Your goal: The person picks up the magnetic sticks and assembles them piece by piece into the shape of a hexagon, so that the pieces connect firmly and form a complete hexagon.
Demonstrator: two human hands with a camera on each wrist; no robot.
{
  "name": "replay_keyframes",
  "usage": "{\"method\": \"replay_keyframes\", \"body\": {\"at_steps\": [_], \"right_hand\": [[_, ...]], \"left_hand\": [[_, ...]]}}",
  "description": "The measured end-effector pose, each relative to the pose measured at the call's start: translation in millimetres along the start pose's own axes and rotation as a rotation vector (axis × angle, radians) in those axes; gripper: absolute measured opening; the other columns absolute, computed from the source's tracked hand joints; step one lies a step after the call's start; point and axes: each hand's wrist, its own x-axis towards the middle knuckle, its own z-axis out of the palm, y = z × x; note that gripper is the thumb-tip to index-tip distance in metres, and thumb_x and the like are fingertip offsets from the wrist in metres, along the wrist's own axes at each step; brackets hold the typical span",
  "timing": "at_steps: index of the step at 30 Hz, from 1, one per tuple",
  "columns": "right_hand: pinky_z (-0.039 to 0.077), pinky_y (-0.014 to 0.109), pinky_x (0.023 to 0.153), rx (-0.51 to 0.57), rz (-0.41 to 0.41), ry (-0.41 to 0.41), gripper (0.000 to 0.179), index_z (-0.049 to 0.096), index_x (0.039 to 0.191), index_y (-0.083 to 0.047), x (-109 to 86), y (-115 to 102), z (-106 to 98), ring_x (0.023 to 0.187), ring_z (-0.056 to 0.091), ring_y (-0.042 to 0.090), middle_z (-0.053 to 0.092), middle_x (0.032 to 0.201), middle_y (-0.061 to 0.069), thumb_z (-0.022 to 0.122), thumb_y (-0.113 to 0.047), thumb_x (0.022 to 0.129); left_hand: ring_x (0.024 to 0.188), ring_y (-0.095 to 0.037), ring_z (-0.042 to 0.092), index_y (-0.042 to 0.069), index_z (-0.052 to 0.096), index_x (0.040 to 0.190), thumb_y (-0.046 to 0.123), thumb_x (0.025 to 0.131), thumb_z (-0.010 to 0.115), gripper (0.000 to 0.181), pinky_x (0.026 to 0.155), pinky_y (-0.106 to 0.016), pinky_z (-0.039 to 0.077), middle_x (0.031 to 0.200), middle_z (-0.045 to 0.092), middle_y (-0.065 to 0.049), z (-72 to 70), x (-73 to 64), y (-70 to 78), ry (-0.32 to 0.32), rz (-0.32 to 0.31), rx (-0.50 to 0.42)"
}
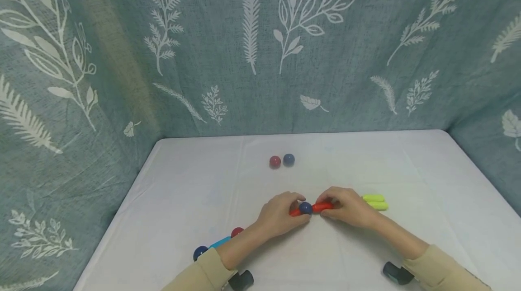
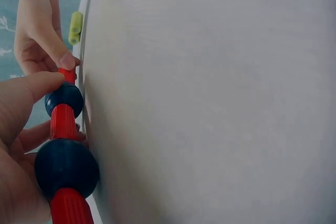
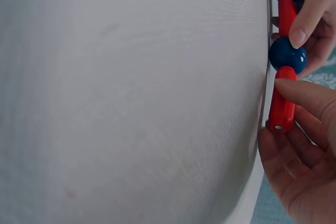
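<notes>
A row of red toy rods and dark blue balls is joined end to end between the hands. My left hand (image 1: 281,214) holds the row at a blue ball (image 1: 305,208), thumb and fingers curled about it. From there the chain runs back under that hand, through a red rod (image 2: 64,121) and a second blue ball (image 2: 66,169), to another red rod (image 2: 71,206). My right hand (image 1: 348,207) pinches the red end rod (image 3: 283,100) between thumb and fingers. That rod meets the held ball, and its free end shows a small hole.
Behind the hands lie a loose red ball (image 1: 275,161) and a blue ball (image 1: 289,160). Two yellow-green rods (image 1: 375,205) rest beyond the right hand. By the left forearm is a light blue rod (image 1: 220,242) between a red ball (image 1: 237,232) and a dark blue ball (image 1: 200,252).
</notes>
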Motion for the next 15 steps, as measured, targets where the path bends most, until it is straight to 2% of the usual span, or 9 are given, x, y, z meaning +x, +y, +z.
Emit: {"method": "replay_keyframes", "body": {"at_steps": [8,15], "right_hand": [[0.053,0.029,0.081,0.008,-0.006,0.01,0.025,0.07,0.105,-0.014,-1.0,-1,2,0.093,0.064,0.014,0.069,0.101,-0.004,0.077,-0.009,0.082],[0.054,0.027,0.078,0.049,0.022,0.011,0.024,0.07,0.103,-0.014,0.1,-2,3,0.091,0.065,0.015,0.069,0.099,-0.004,0.078,-0.009,0.082]], "left_hand": [[0.086,-0.009,0.059,0.012,0.069,0.111,0.031,0.082,0.077,0.035,0.072,-0.019,0.047,0.098,0.066,0.002,4.9,3.6,7.1,-0.016,-0.026,0.026],[0.078,-0.007,0.054,0.014,0.072,0.099,0.028,0.083,0.075,0.022,0.067,-0.02,0.045,0.086,0.063,0.006,9.1,11.4,10.8,-0.016,-0.026,0.032]]}}
